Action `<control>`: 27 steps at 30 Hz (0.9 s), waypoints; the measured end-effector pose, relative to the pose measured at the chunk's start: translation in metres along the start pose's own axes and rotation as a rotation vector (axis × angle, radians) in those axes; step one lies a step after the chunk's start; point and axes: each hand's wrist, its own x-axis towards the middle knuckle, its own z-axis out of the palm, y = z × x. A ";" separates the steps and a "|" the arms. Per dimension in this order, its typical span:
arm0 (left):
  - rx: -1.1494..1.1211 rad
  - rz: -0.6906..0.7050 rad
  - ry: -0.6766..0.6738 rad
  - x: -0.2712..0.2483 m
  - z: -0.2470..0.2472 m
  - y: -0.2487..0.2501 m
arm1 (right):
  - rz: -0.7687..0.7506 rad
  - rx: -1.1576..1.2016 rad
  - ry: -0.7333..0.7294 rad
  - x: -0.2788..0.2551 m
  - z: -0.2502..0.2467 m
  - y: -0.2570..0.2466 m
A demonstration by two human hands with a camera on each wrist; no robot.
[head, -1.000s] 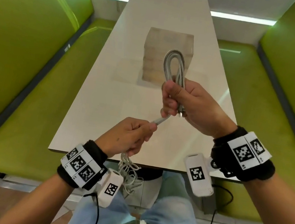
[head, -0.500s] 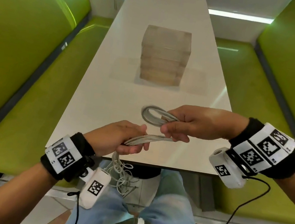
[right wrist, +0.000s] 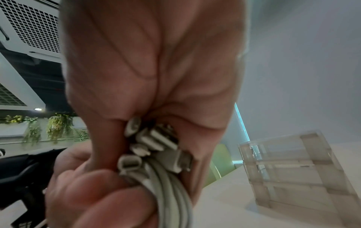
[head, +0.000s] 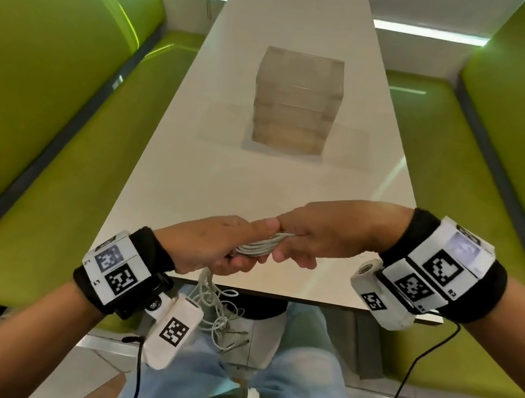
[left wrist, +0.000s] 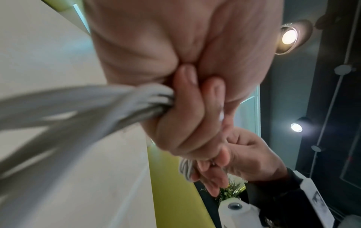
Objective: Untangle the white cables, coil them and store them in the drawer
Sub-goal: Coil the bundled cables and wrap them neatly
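A bundle of white cables (head: 258,246) runs between my two hands just above the table's near edge. My left hand (head: 218,247) grips the bundle (left wrist: 148,98) in a fist, and loose tangled strands (head: 218,309) hang from it over my lap. My right hand (head: 295,242) holds the other end, where several white plugs (right wrist: 148,145) and cable strands (right wrist: 171,192) are pinched in its fingers. The clear plastic drawer unit (head: 296,100) stands in the middle of the table, all its drawers closed.
The white table (head: 191,159) stretches away from me between two green benches (head: 49,76). The drawer unit (right wrist: 289,169) also shows at the right of the right wrist view. My legs are under the near edge.
My right hand came down from in front of the drawer unit and swung left to meet my left hand. The cable loop it held upright is now folded flat between both hands.
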 end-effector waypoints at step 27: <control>0.088 0.155 0.069 -0.007 0.011 -0.008 | -0.156 0.209 0.096 -0.008 0.022 0.005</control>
